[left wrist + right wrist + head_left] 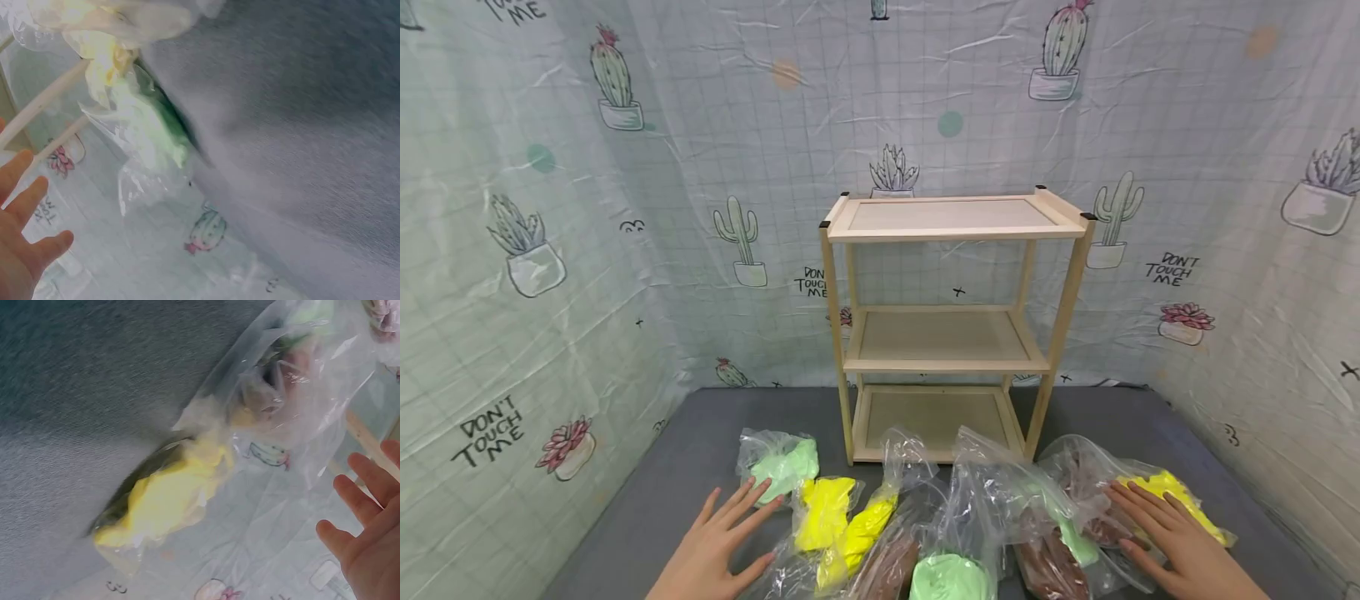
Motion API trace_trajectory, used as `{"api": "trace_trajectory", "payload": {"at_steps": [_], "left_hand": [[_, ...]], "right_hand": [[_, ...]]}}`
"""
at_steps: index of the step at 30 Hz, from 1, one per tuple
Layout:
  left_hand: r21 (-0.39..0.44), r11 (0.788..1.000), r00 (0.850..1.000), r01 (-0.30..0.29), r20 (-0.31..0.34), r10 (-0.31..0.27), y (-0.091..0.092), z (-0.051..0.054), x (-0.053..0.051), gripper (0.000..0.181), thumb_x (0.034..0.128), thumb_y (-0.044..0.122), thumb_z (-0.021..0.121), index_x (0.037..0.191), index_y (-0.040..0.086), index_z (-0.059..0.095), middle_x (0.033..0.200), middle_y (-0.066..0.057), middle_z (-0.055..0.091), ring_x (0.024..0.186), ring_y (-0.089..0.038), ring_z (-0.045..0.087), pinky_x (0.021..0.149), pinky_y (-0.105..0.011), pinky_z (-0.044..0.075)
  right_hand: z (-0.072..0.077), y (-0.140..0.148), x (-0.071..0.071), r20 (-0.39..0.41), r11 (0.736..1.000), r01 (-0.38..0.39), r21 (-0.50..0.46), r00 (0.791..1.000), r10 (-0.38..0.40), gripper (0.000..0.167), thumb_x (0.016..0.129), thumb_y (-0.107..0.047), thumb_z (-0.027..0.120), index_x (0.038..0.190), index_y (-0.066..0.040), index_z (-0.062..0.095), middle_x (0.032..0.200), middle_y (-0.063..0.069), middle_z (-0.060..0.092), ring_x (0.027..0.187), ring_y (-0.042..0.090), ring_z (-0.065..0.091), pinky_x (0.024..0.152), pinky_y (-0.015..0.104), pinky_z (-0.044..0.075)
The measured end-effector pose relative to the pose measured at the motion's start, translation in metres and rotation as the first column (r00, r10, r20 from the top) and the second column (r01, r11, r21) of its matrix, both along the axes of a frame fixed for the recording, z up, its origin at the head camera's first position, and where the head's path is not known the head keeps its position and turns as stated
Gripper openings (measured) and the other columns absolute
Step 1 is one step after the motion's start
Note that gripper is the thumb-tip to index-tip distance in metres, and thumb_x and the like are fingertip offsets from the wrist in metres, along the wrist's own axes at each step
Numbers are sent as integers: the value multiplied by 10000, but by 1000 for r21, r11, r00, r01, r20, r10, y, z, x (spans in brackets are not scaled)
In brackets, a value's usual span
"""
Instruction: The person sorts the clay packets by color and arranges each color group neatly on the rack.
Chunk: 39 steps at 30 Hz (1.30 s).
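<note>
The left hand [715,542] hangs over the bench [640,508] beside a bag of pale green stuff [786,467], the right hand [1183,542] by a bag of yellow [1176,492] — fingers spread and loose on both, gripping nothing. Between them lie more clear bags [865,533], bunched up close, I suppose so either side can reach. Their slack plastic overlaps, which could make one awkward to single out. Behind — past the pile, which partly hides its bottom shelf — stands a wooden rack [947,367], walled in by patterned sheeting [730,125].
</note>
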<state>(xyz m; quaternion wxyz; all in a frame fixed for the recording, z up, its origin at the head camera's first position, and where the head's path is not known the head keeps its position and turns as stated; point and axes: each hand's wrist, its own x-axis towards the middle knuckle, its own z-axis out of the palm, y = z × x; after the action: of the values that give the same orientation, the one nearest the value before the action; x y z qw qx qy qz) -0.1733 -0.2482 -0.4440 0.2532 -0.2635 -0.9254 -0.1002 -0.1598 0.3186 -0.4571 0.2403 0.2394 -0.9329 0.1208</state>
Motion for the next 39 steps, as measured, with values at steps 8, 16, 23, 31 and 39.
{"api": "trace_trajectory", "payload": {"at_steps": [8, 16, 23, 31, 39], "left_hand": [[-14, 998, 996, 61, -60, -61, 12, 4, -2, 732, 659, 359, 759, 1310, 336, 425, 1330, -13, 480, 1356, 11, 150, 868, -547, 357], [44, 982, 976, 186, -124, -179, 33, 10, 1, 659, 674, 287, 761, 1274, 241, 492, 1315, 1, 493, 1215, -125, 452, 789, -456, 453], [181, 913, 931, 366, -85, -356, 56, 16, 4, 599, 719, 144, 732, 1268, 149, 493, 1314, -34, 474, 1121, -185, 510, 770, -279, 501], [398, 817, 902, 418, -76, -425, 85, 22, 11, 509, 746, 3, 676, 1223, 102, 528, 1159, -102, 589, 1030, -194, 586, 749, -276, 517], [601, 713, 848, 361, 106, -519, 107, 35, 23, 365, 845, 56, 588, 1205, 95, 541, 1092, -144, 621, 977, -123, 614, 729, -242, 518]], "right_hand": [[4, -11, 2, -31, 999, -19, -33, 999, 18, 649, 737, -192, 702, 1322, -133, 427, 1367, -339, 76, 1278, -192, 20, 1051, 142, -168], [12, -24, 5, -106, 997, -14, -75, 994, 6, 652, 647, -149, 768, 1248, -168, 516, 1212, -204, 487, 1148, -155, 318, 963, 53, 213], [22, -47, 6, -171, 977, -117, -179, 981, 87, 651, 598, -13, 769, 1201, -131, 555, 1099, -129, 567, 1012, -137, 424, 833, 13, 288], [30, -73, 14, -78, 940, -67, -335, 996, 43, 563, 688, 55, 695, 1195, -142, 546, 1043, -51, 595, 932, -129, 468, 656, 42, 375], [42, -91, 20, 7, 906, 62, -418, 998, -65, 423, 764, 0, 656, 1153, -141, 568, 966, 3, 621, 803, -99, 503, 567, 181, 453]]}}
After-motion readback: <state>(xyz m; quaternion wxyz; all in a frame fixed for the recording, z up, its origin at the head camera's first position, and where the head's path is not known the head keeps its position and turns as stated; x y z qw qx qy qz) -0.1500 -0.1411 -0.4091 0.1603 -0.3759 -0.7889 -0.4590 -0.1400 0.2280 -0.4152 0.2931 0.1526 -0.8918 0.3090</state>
